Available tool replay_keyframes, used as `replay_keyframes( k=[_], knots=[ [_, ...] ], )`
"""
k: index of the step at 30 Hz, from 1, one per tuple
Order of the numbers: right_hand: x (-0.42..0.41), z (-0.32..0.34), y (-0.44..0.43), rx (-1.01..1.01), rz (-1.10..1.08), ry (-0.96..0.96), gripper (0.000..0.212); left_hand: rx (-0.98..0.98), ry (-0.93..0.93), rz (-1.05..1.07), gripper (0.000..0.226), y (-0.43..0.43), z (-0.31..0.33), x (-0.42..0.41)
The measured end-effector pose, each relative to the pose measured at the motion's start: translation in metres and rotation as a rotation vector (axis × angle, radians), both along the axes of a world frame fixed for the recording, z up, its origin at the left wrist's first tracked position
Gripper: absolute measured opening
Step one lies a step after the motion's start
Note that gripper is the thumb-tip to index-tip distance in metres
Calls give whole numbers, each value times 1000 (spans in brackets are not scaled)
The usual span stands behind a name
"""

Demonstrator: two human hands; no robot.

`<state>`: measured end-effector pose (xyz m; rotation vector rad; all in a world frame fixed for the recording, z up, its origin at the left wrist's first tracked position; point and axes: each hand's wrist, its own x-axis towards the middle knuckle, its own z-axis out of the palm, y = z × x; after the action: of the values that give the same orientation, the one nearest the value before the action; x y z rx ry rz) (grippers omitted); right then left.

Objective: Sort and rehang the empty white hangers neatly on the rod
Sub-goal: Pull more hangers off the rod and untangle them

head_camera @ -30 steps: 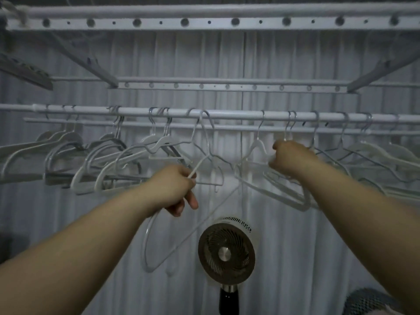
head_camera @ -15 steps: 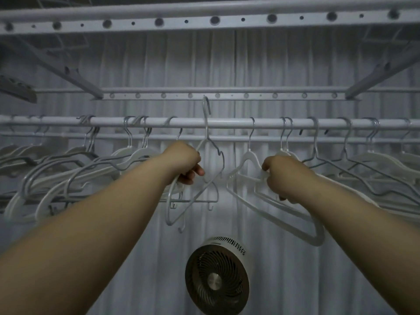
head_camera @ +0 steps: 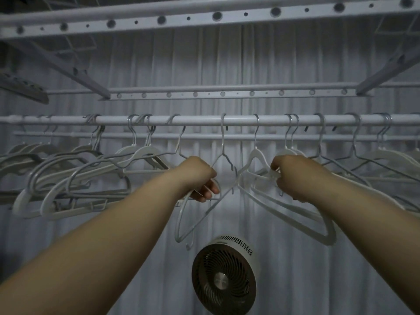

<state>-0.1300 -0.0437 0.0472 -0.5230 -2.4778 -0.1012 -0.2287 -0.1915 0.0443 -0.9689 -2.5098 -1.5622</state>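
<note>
Left grip [head_camera: 201, 178] curled round thin hanger [head_camera: 223, 144], its hook already over rod [head_camera: 227, 120]. Right grip [head_camera: 292, 176] pinches white hanger [head_camera: 256, 155] hooked just beside. Left bunch [head_camera: 75, 176] crowded and tilted, so much sorting left.

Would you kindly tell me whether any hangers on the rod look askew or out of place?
Yes. The thin hanger the left hand grips hangs twisted, one end dipping low. Left of it, the bunched hangers slant and overlap unevenly along the rod.
</note>
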Motion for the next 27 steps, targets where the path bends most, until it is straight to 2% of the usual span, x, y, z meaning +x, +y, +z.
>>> replay_keyframes(
  k=[3,7,10,13,15,17,20,24,27],
  knots=[
    [0,0,-5,43,-32,8,29,-21,45,21,26,-4,-3,1],
    [5,5,-15,96,-76,48,34,-230,363,236,49,-16,-8,-1],
    [6,12,-25,109,-65,77,35,-218,556,436,47,-36,-13,0],
    [0,16,-34,110,0,103,32,-194,904,711,36,-70,-19,-8],
    [-7,16,-42,104,53,100,33,-162,1023,830,36,-93,-21,-20],
    [-14,14,-51,97,106,105,34,-208,957,895,42,-114,-22,-29],
    [-25,15,-60,104,171,146,39,-397,792,939,42,-136,-22,-39],
    [-36,21,-73,47,288,136,40,-477,861,981,35,-149,-21,-50],
    [-42,22,-82,20,291,84,37,-527,872,957,34,-154,-20,-57]
  ],
)
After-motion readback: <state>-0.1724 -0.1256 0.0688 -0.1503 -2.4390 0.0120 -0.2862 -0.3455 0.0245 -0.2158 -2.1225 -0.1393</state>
